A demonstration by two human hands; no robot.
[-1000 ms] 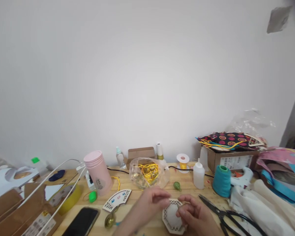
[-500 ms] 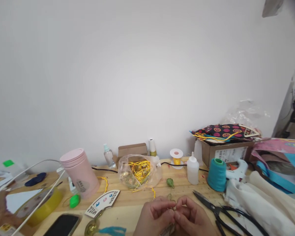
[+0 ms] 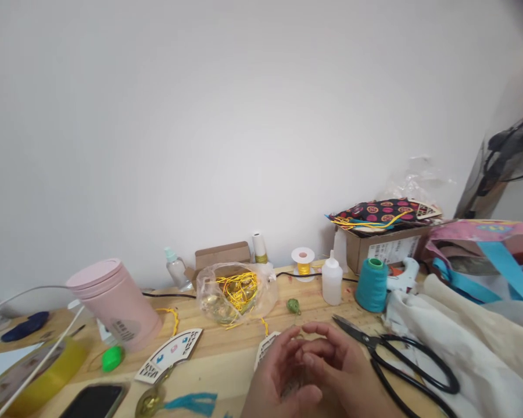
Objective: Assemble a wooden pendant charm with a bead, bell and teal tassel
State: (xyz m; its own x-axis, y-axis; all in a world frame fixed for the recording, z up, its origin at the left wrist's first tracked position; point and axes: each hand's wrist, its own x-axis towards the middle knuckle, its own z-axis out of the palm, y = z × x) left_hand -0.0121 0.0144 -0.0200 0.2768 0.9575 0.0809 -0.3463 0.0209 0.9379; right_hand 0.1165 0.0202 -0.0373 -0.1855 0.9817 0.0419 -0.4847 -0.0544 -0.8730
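Note:
At the front of the table my left hand (image 3: 281, 368) and my right hand (image 3: 342, 366) face each other, cupped close together. The left thumb stands apart from its curled fingers. My right fingers bend in toward the thumb; whatever lies between the palms is too shadowed to make out. A pale cut-out wooden piece (image 3: 264, 351) with a yellow cord (image 3: 264, 326) lies partly hidden behind the left hand. Beyond the hands sits a small green thread ball (image 3: 293, 306). Black-handled scissors (image 3: 377, 342) lie open-bladed beside the right hand.
Left are a fan-shaped wooden piece (image 3: 169, 355), a teal tassel (image 3: 192, 402), a phone (image 3: 93, 400), a pink canister (image 3: 117, 307) and yellow tape (image 3: 39, 377). Behind stand a bag of yellow cords (image 3: 204, 299), a squeeze bottle (image 3: 332, 281) and a teal thread cone (image 3: 372, 287). White cloth (image 3: 444, 337) lies right.
The view has swung to the right. My fingertips, pinched together before, have loosened and parted into a cupped shape. The pale wooden piece behind my left hand shows more now.

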